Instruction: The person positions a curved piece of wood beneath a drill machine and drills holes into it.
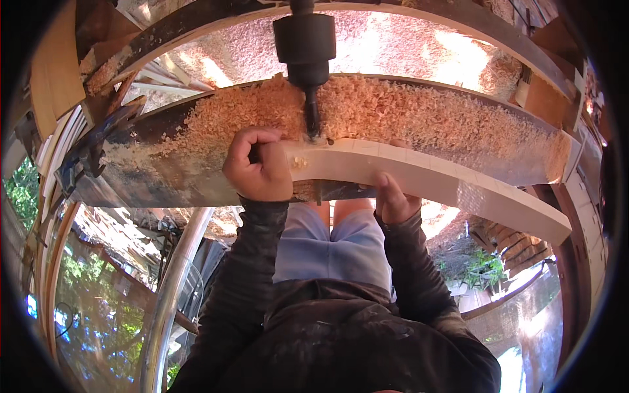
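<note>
A pale wooden beam (pixel 419 177) lies in front of me, reaching from under the drill to the right and appearing bent by the lens. My left hand (pixel 259 164) is curled around its left end, thumb and forefinger closed. Farther along, my right hand (pixel 395 200) grips the beam's near edge, thumb on the front face and fingers mostly hidden behind. A dark drill chuck (pixel 304 49) hangs above, and its bit (pixel 311 118) meets the beam's top near the left end. Small marks show along the top edge. A few shavings cling to the beam near my left hand.
Wood shavings (pixel 419 111) cover much of the dark worktable (pixel 157 173) behind the beam. A metal clamp-like part (pixel 88 157) sits at the table's left end. Stacked wood strips (pixel 59 150) stand at the left. A metal pole (pixel 177 295) slants below the table.
</note>
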`<state>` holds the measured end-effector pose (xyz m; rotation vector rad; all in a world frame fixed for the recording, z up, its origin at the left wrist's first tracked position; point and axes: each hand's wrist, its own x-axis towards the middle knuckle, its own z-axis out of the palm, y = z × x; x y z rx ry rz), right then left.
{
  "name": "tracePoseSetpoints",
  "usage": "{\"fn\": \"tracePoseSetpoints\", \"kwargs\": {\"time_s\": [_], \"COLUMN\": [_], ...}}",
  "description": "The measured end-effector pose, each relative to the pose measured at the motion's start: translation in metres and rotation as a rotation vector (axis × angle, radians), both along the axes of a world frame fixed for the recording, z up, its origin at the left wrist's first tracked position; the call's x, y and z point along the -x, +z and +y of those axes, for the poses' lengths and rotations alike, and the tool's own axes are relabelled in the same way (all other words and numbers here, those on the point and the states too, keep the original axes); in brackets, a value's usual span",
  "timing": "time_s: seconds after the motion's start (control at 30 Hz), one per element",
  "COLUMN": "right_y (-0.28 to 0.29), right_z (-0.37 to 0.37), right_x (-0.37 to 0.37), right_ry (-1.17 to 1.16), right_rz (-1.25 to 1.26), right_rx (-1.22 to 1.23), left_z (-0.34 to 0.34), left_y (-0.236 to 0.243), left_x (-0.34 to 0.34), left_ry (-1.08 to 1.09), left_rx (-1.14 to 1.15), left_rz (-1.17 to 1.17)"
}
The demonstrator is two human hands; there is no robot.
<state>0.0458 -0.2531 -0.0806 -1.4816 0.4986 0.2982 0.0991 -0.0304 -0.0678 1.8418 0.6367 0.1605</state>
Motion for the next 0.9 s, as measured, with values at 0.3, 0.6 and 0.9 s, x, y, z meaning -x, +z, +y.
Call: {"fn": "tracePoseSetpoints", "kwargs": {"time_s": [0.3,0.6,0.9], "right_y": [0.003,0.011,0.005], "right_z": [0.010,0.008,0.004], "right_x": [-0.001,0.019,0.035], "right_ry": [-0.152,-0.241,-0.127], "right_rz": [0.102,0.168,0.019], "right_rx": [-0.197,-0.373,-0.195], "left_z": [0.009,0.007,0.006], "left_y": [0.004,0.005,0.007], "left_x": [-0.001,0.013,0.030], "left_ry": [-0.100,-0.133,-0.106], "left_rx": [-0.130,-0.082,-0.019], "left_rz": [0.037,-0.010,0.044]}}
